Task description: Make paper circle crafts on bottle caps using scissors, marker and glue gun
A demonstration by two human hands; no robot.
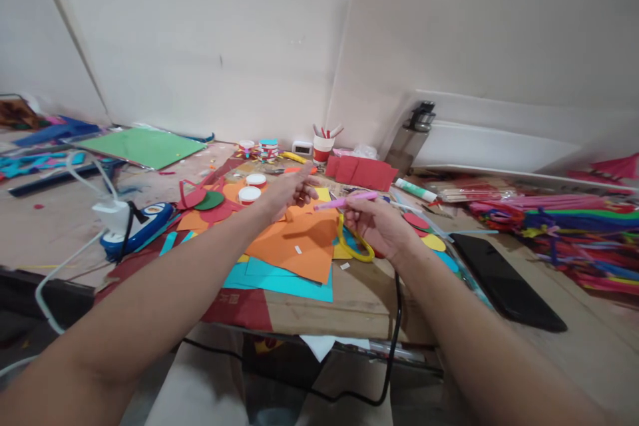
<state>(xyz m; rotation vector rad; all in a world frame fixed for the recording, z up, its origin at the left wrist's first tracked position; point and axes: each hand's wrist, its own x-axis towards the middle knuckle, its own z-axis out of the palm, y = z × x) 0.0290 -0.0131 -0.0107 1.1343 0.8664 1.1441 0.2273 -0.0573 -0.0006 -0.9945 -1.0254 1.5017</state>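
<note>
Between the thumb and fingers of my right hand (372,219) is a slim pink pen-like stick (332,204), its tip pointing left. My left hand (289,194) reaches over the orange paper (292,246) with its fingers apart and nothing visible in them. Below the orange sheet lie turquoise sheets (289,287). Yellow scissors handles (367,255) show beside my right hand; the rest is hidden. Two white-lidded tubs (249,196) stand near my left wrist. Red and green paper circles (210,200) lie left of them.
At the back are a cup of sticks (323,148), red folded paper (362,174), a glue stick (415,190) and a dark bottle (412,136). A black phone (506,279) and bundled pipe cleaners (589,226) lie right. A power strip (142,226) is left; a black cable (398,319) hangs in front.
</note>
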